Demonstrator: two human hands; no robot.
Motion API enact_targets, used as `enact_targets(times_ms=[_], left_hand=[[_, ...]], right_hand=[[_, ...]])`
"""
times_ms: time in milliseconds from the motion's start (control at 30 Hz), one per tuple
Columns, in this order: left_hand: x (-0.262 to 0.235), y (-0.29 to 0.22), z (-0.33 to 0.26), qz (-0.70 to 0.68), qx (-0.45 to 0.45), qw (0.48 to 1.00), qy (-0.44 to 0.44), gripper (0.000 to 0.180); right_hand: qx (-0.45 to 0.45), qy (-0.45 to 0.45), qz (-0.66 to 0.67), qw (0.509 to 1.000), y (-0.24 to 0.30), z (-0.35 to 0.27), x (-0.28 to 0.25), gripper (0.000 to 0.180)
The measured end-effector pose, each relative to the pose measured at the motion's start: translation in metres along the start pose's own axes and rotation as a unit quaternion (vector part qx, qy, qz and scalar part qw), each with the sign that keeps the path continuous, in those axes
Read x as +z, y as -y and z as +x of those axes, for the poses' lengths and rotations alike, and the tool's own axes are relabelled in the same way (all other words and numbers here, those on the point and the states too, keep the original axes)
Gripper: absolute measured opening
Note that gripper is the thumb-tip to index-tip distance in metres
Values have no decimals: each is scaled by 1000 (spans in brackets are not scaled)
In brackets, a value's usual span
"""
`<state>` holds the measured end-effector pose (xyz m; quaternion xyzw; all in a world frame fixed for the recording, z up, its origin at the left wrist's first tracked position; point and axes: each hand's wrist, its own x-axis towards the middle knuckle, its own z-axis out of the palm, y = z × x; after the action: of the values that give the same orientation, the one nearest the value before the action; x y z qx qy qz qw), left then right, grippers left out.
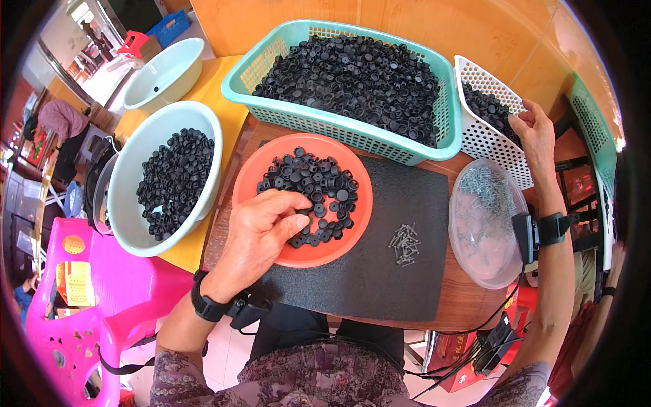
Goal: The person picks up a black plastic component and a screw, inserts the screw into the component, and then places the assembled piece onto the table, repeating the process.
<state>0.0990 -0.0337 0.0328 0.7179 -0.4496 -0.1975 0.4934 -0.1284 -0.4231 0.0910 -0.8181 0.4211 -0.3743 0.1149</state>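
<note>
Left hand [261,227] pinching round black caps [315,193], axis unclear

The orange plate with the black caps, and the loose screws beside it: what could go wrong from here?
1. The orange plate is heaped with black caps; the left hand digging at its near side might push some off the rim.
2. The small screws lie loose on the black mat and could scatter if a forearm sweeps them.
3. The right hand presses the white basket, which may tip.
</note>
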Motion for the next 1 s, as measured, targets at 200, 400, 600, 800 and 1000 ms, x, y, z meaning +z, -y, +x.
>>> enact_targets(times_ms=[200,400,600,800,1000], left_hand=[[9,7,23,259,155,951,67,24],[20,21,32,350,221,907,76,25],[15,12,30,278,191,936,98,20],[13,-14,0,-116,-36,983,135,15],[25,-24,-28,-316,-149,924,155,21]], right_hand=[[-147,34,72,986,36,-80,21,24],[-126,144,112,975,78,-141,13,15],[-149,166,168,960,97,-171,12,14],[-86,215,311,922,129,-205,13,20],[-105,190,387,896,152,-230,22,25]])
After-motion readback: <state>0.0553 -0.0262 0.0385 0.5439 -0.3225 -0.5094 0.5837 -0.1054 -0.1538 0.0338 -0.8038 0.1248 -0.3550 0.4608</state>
